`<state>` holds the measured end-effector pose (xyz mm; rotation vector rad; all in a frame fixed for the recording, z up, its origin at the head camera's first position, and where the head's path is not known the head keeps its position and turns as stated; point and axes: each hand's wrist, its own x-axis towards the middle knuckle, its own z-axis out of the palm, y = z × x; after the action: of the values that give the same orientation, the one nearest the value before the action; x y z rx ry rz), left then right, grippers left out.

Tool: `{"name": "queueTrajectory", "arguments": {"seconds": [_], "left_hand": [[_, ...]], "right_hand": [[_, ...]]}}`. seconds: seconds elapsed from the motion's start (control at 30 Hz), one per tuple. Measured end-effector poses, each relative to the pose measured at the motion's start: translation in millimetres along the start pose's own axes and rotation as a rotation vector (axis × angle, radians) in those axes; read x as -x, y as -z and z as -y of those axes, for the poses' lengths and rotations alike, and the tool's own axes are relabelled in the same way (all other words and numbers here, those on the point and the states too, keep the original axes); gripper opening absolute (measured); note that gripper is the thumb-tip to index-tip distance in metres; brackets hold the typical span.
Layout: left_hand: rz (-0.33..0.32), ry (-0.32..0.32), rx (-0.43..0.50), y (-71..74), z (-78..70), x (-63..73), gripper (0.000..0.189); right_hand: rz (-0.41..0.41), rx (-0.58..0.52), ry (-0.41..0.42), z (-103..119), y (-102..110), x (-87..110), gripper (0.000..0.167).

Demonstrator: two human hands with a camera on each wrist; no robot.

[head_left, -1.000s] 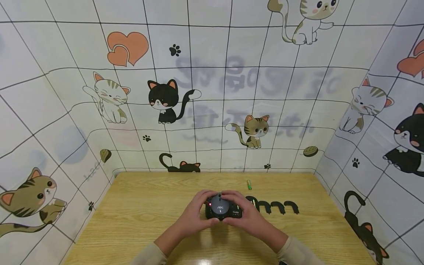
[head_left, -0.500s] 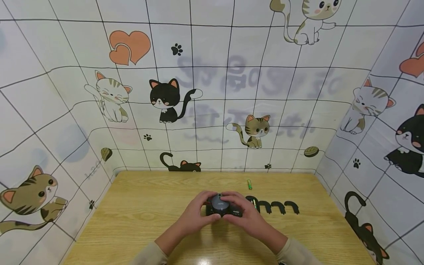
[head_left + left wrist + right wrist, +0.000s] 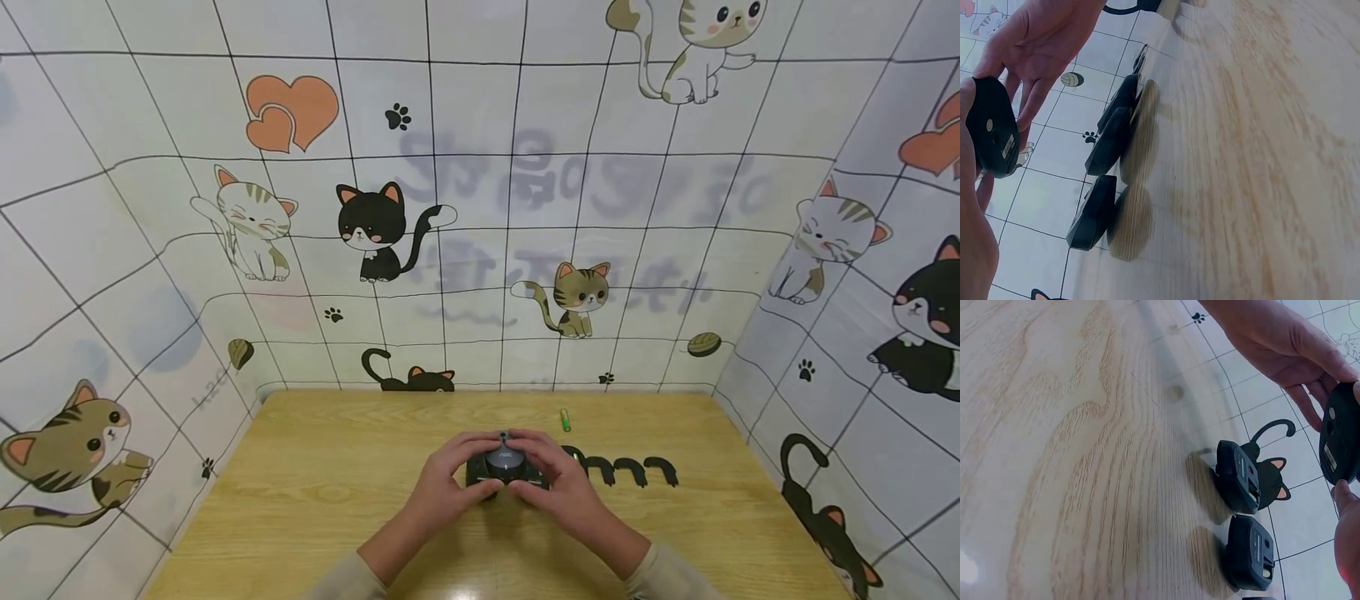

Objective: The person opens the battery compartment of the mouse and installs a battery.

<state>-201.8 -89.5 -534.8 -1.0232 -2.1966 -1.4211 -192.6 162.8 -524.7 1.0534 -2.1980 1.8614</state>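
A grey-topped computer mouse (image 3: 506,458) with AOC lettering is held up between both hands in the head view. My left hand (image 3: 444,487) grips its left side, thumb at the near end and fingers along the far side. My right hand (image 3: 561,487) grips the right side the same way. From the wrists, the held mouse's black underside (image 3: 994,131) shows, with a label and a small round sticker. Below it, partly hidden by the hands, other black mice lie upside down, such as one mouse (image 3: 1238,476) and another mouse (image 3: 1250,553), both with open battery compartments.
A green battery (image 3: 566,419) lies on the wooden table (image 3: 337,467) beyond the right hand. Several black arched covers (image 3: 631,471) are lined up to the right. A cat-print cloth (image 3: 472,192) hangs behind and at the sides.
The held mouse has shifted slightly right and away from the body, with both hands moving along. The red light seen by the left fingers a second ago is out of sight.
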Motion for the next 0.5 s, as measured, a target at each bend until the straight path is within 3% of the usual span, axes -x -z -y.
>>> {"name": "queueTrajectory", "arguments": {"seconds": [0.27, 0.5], "left_hand": [[-0.010, -0.064, -0.006, -0.4, 2.8, 0.9, 0.050], [-0.036, -0.179, -0.091, -0.6, 8.3, 0.7, 0.053]], "right_hand": [[-0.015, 0.026, -0.068, 0.0, -2.0, 0.8, 0.054], [-0.018, 0.001, -0.148, 2.3, -3.3, -2.0, 0.054]]}}
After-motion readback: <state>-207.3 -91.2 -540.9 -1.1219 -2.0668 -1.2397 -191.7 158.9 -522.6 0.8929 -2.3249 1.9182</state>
